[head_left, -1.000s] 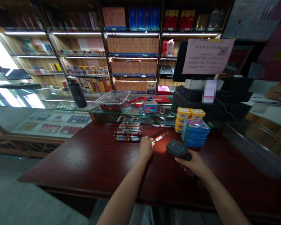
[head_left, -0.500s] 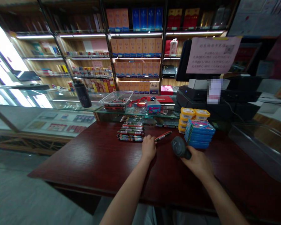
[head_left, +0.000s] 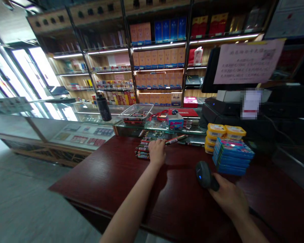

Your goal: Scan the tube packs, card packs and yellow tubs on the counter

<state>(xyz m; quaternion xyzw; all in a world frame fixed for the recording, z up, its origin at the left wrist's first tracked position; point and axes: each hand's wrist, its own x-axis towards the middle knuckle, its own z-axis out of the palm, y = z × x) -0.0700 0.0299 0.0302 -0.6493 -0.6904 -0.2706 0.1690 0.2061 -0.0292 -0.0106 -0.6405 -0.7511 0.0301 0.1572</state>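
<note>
My left hand (head_left: 157,152) is closed on a thin red stick-shaped packet (head_left: 176,139), holding it over the far part of the dark red wooden counter (head_left: 111,175). Just left of that hand lies a stack of similar red and green packets (head_left: 143,150). My right hand (head_left: 229,199) grips a black handheld barcode scanner (head_left: 204,174) low over the counter, its head turned to the left. A stack of blue flat boxes (head_left: 233,156) sits just beyond the scanner.
Yellow tubs (head_left: 225,131) stand behind the blue boxes. A glass display case (head_left: 96,118) carries a clear plastic tray (head_left: 136,114), a black bottle (head_left: 103,108) and a small pink-and-blue box (head_left: 175,121). A cash register with a paper notice (head_left: 245,60) stands at right. Stocked shelves (head_left: 159,60) fill the back wall.
My left hand has carried the red packet away from the scanner toward the stack at the counter's far edge. The right hand has drawn the scanner back toward me, and its light spot is gone.
</note>
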